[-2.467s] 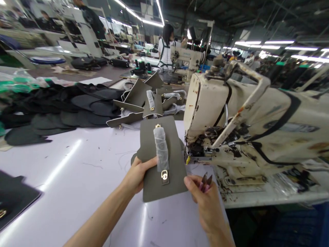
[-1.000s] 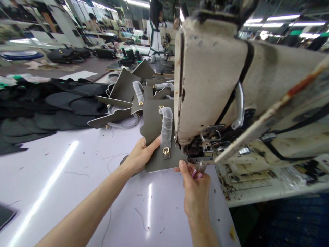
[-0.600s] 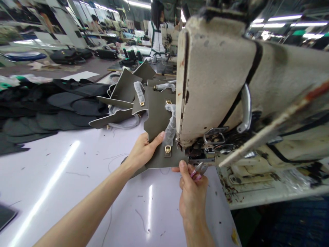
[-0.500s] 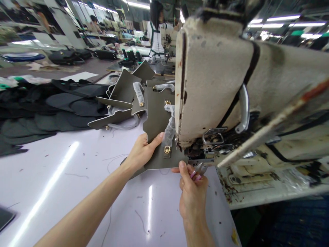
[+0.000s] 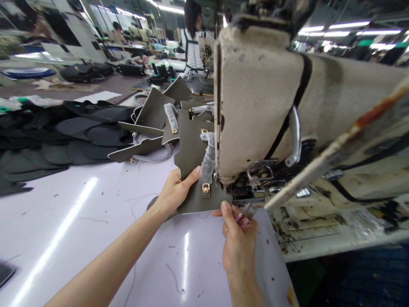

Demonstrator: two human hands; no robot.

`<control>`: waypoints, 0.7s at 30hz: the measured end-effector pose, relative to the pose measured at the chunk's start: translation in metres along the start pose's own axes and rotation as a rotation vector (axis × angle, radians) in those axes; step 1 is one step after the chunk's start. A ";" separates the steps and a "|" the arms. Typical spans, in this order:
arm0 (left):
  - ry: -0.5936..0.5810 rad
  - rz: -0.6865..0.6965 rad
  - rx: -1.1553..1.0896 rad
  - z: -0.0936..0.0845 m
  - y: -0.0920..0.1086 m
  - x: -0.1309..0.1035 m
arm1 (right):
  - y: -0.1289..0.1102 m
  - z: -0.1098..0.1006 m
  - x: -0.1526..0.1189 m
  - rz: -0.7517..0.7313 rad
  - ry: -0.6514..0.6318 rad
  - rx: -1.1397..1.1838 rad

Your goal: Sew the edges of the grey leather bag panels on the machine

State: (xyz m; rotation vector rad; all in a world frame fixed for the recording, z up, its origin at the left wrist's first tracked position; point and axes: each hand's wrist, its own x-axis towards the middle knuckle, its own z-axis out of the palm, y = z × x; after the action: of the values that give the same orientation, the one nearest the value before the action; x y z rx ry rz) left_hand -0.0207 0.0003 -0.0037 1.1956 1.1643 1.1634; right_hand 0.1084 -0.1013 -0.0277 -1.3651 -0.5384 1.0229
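Observation:
A grey-brown leather panel (image 5: 191, 147) lies under the head of a large worn sewing machine (image 5: 252, 106). It carries a plastic-wrapped handle (image 5: 208, 160) with a gold buckle (image 5: 206, 188). My left hand (image 5: 175, 192) grips the panel's left side, thumb on top and fingers underneath. My right hand (image 5: 238, 232) pinches the panel's near right corner between thumb and forefinger, close to the machine's foot. Small scissors (image 5: 246, 212) with pinkish grips are tucked in the curled fingers of that same hand.
More panels with wrapped handles (image 5: 155, 108) are heaped behind. Dark cut pieces (image 5: 73, 132) lie in a long pile at the left. Loose threads dot the white tabletop (image 5: 105, 238). A rusty rod (image 5: 335, 147) slants across the right. A person (image 5: 192, 47) is farther back.
The view has shifted slightly, so the machine appears a little farther left. Both hands keep their hold on the panel, with little visible movement.

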 end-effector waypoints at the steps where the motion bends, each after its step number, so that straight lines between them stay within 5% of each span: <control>1: 0.000 0.006 -0.001 0.000 0.001 0.000 | 0.000 0.000 0.000 -0.006 0.003 0.003; 10: 0.004 0.012 0.041 0.000 0.002 -0.001 | 0.003 0.004 0.000 0.052 0.027 0.103; 18: 0.117 0.237 0.321 -0.005 0.000 -0.002 | -0.002 0.012 -0.004 0.061 0.075 0.010; 21: 0.115 0.086 0.226 -0.006 0.001 -0.001 | -0.003 0.013 -0.004 0.027 0.085 -0.032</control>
State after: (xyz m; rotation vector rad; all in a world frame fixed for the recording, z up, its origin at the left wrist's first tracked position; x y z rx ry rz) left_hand -0.0272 -0.0007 -0.0032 1.3755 1.3708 1.2013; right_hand 0.0962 -0.0970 -0.0219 -1.4406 -0.4762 0.9774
